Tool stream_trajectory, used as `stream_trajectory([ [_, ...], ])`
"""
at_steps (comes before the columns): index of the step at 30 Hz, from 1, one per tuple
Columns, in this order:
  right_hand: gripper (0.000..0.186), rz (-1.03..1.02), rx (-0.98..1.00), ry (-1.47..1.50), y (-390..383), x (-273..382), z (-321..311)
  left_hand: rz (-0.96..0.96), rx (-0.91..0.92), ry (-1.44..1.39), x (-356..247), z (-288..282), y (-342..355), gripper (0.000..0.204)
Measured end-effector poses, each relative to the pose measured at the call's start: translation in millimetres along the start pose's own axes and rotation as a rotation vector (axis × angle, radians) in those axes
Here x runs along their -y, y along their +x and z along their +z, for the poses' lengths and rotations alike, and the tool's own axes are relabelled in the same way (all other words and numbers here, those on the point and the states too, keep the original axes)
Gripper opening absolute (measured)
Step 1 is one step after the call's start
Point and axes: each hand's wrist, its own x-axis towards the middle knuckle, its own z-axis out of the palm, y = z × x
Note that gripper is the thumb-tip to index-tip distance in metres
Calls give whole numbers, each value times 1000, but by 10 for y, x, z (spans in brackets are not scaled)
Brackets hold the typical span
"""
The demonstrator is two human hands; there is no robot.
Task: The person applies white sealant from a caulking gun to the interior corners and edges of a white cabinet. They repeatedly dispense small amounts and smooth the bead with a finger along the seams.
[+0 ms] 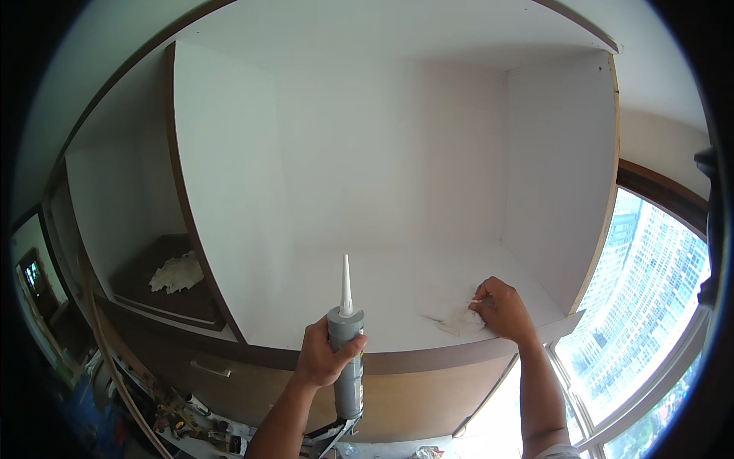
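My left hand (pixel 323 358) is wrapped round a grey sealant cartridge (pixel 348 382) with a white tapered nozzle (pixel 346 289) that points upward. The lower end of the cartridge sits in a dark caulking gun frame (pixel 336 437). Over at the right, my right hand (pixel 501 307) pinches a thin whitish tissue or cloth (pixel 459 319). That cloth lies crumpled on the white shelf floor (pixel 375 325) of an open cabinet, near its front edge. My right fingertips are partly hidden by the hand itself.
A crumpled cream cloth (pixel 178 273) lies in the dark left compartment. Below, a wooden drawer front (pixel 306 394) has a pale handle (pixel 209 369). Tools (pixel 191 428) clutter the lower left, beside a long curved strip (pixel 115 359). A window (pixel 634 306) stands at the right.
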Motion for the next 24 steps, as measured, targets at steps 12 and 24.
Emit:
stream_trajectory([
  [12,17,-77,33,182,-63,-48,-13,-104,24,-83,10,-28,48,36],
  [24,33,-196,126,223,-56,9,36,-118,35,77,-23,-61,72,49],
])
